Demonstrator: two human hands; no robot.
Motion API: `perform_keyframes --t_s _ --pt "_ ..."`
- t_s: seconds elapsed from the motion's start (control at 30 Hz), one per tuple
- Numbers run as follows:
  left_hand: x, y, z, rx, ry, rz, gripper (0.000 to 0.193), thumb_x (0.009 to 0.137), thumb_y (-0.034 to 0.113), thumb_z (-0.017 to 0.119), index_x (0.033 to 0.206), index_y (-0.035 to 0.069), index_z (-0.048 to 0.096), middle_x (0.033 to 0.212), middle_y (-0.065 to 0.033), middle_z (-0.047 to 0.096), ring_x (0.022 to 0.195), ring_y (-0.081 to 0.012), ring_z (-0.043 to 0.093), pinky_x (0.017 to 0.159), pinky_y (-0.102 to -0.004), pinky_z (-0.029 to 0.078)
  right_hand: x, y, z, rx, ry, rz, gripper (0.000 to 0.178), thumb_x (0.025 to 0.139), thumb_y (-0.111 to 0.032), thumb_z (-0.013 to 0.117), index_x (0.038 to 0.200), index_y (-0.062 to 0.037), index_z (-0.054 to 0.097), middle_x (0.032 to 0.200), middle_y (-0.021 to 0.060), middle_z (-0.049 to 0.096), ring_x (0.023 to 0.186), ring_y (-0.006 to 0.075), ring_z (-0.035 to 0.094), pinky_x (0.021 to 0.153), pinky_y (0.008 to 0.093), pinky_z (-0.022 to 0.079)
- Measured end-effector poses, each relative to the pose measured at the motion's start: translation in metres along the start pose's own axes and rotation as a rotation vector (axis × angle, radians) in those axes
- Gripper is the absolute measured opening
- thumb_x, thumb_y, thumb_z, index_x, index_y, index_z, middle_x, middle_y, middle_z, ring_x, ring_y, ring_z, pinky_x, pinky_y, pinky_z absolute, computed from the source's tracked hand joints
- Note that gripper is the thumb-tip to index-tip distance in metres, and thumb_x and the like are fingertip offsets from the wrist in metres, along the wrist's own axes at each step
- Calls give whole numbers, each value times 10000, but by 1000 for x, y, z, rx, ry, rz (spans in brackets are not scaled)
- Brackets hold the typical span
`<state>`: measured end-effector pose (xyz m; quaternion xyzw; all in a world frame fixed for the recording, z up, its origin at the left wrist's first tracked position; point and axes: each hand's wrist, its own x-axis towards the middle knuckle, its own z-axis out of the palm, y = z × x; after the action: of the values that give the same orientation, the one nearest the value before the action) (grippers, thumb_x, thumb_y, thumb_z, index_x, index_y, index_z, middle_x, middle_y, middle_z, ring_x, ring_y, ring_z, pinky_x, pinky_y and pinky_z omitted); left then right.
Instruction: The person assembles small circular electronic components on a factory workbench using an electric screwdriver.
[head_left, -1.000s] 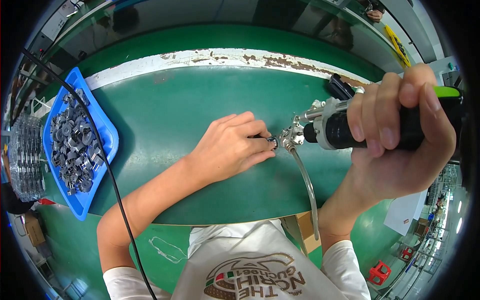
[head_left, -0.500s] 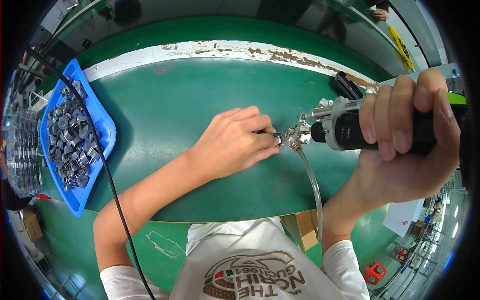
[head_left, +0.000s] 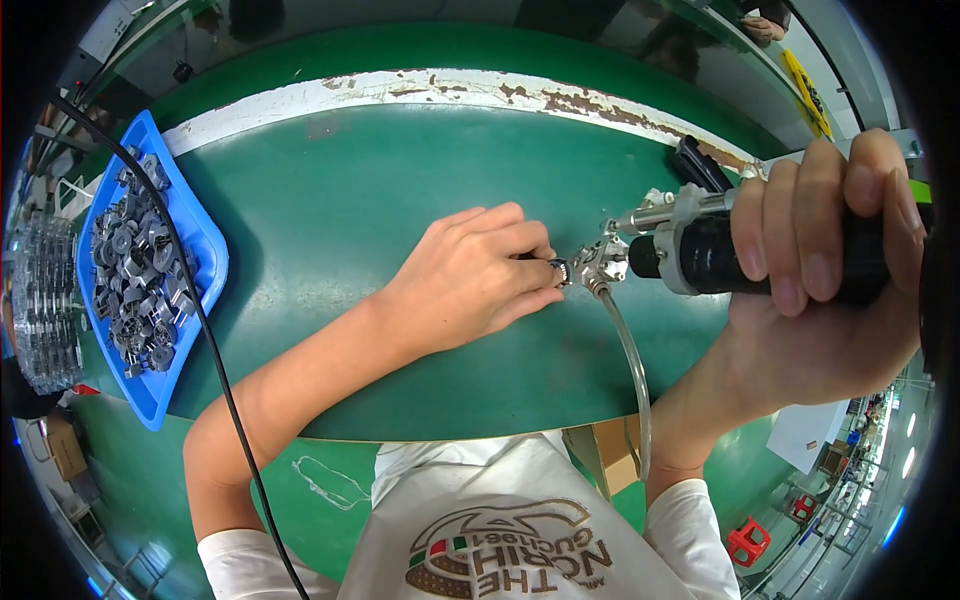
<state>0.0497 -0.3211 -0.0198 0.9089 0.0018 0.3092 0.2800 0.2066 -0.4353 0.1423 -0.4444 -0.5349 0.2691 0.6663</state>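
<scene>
My right hand (head_left: 815,240) is wrapped round the black body of an electric screwdriver (head_left: 710,255), which lies level and points left. At its front end sits a metal feeding head (head_left: 602,262), joined to a clear hose (head_left: 630,360) that hangs toward me. Against the tip of that head, my left hand (head_left: 485,265) pinches a small dark part with a shiny end (head_left: 559,270). Most of the part is hidden by my fingers. Both hands are over the green tabletop (head_left: 330,220).
A blue tray (head_left: 215,250) heaped with grey plastic parts (head_left: 135,260) stands at the left, with a black cable (head_left: 205,325) crossing over it. Stacked clear plastic trays (head_left: 48,305) are farther left. A black object (head_left: 700,165) lies near the white back edge (head_left: 430,88).
The screwdriver and both hands appear slightly farther right in the picture. The tabletop and blue tray have shifted a little too, as the view moved. Both grips are the same.
</scene>
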Motion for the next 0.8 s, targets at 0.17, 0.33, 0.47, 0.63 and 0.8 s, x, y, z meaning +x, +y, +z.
perform_keyframes --t_s 0.17,0.33,0.47,0.63,0.8 --pt "-1 0 1 8 2 -2 171 756 176 860 788 51 747 915 -15 685 767 -207 620 665 -343 535 0 2 1 44 6 12 176 1045 -205 389 965 -70 469 622 -2 474 484 85 408 541 270 400" --pt "-1 0 1 11 8 -3 168 753 181 861 789 59 750 912 -10 683 765 -202 617 661 -340 534 0 1 -3 21 3 8 186 1050 -203 388 977 -61 485 625 0 480 487 88 413 548 276 406" --pt "-2 -1 2 15 2 -2 165 755 181 860 785 62 750 912 -10 683 765 -201 617 663 -340 534 -2 2 -2 53 36 26 204 1055 -205 388 983 -51 502 621 2 476 481 86 405 554 273 405" --pt "-1 0 2 10 11 -1 165 760 177 855 781 55 746 917 -15 684 769 -206 618 667 -343 533 1 0 3 36 35 33 209 1057 -204 390 973 -48 503 616 1 468 473 85 391 553 268 399" --pt "0 1 2 15 3 -7 167 761 176 855 784 52 745 923 -20 687 775 -210 622 672 -347 535 9 1 8 51 134 110 205 1054 -203 401 972 -39 493 615 1 462 472 85 381 540 269 390"
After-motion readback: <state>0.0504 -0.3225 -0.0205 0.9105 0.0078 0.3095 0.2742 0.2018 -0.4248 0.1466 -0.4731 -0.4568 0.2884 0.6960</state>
